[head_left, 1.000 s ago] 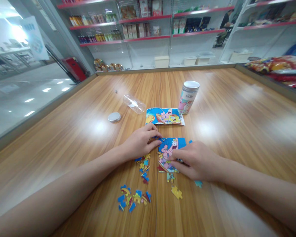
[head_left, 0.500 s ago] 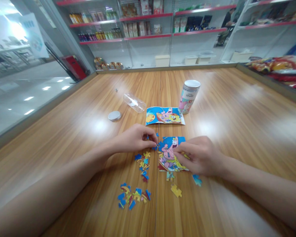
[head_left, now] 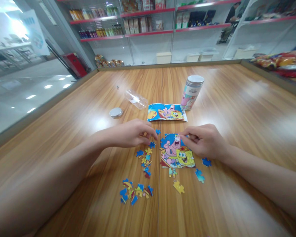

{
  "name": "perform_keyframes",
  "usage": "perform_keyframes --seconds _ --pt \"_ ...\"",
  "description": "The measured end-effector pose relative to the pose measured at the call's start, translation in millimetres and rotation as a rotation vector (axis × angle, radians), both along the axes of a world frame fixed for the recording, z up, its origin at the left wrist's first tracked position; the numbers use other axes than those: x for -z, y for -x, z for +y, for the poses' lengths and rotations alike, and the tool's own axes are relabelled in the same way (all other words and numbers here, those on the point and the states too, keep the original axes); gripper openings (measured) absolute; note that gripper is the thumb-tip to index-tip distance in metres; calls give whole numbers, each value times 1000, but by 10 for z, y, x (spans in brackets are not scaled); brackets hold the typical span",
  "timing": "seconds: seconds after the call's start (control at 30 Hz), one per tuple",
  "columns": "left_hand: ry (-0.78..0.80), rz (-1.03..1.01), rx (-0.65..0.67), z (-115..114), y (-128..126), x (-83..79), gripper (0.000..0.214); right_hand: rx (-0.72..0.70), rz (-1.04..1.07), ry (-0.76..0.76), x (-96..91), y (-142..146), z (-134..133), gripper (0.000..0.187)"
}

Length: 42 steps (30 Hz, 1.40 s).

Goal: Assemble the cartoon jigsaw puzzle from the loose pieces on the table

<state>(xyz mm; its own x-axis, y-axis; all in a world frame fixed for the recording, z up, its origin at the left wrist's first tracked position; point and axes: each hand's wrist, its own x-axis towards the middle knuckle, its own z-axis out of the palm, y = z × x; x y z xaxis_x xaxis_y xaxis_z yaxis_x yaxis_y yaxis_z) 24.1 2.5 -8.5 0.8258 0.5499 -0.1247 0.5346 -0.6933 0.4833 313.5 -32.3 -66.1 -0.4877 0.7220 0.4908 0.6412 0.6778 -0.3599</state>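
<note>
A partly assembled jigsaw puzzle point(head_left: 171, 153) with a pink starfish and a yellow sponge character lies flat on the table. My right hand point(head_left: 207, 140) is at its upper right edge, thumb and index finger pinched close together; whatever is between them is hidden. Left of the puzzle, my left hand point(head_left: 138, 133) hovers with fingers loosely curled and thumb and index apart. Beneath its fingertips is a blue puzzle piece point(head_left: 152, 144). Loose puzzle pieces point(head_left: 147, 158) lie below that hand. To the right are a dark blue piece point(head_left: 206, 162) and a light blue piece point(head_left: 199, 175).
Behind the puzzle lies a picture sheet point(head_left: 166, 112), with a lidded can point(head_left: 192, 92) beside it. A clear plastic bottle point(head_left: 136, 99) and a silver lid point(head_left: 115, 112) are to the left. More pieces point(head_left: 132, 192) and a yellow piece point(head_left: 179, 186) lie nearer me.
My right hand has moved up along the puzzle's right side, uncovering the sponge character and the dark blue piece. My left hand has drawn slightly left and its fingers have parted.
</note>
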Motion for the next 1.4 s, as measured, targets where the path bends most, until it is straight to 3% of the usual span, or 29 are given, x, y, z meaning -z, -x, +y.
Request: perform_keyframes --seconds 0.17,0.4,0.83,1.1,1.17,1.23,1.33,1.4 --pt "5 49 -1 0 -28 19 2 0 -1 26 -1 5 2 18" --pt "-93 55 -58 30 -3 35 11 15 -4 36 8 -4 -16 17" --pt "48 64 -132 -21 -87 87 8 -15 16 48 37 -17 -7 16" --pt "2 18 -91 -31 -83 106 11 -31 68 101 14 6 -33 17" --pt "-9 7 -79 -32 -80 114 8 22 176 151 -6 22 -17 19" --pt "-15 -16 -59 -28 -65 123 1 160 382 231 -25 21 48 23" --pt "-7 -55 18 12 -3 174 12 285 695 398 -39 -72 242 28" --pt "7 -81 63 69 59 248 9 180 787 657 -51 -204 385 32"
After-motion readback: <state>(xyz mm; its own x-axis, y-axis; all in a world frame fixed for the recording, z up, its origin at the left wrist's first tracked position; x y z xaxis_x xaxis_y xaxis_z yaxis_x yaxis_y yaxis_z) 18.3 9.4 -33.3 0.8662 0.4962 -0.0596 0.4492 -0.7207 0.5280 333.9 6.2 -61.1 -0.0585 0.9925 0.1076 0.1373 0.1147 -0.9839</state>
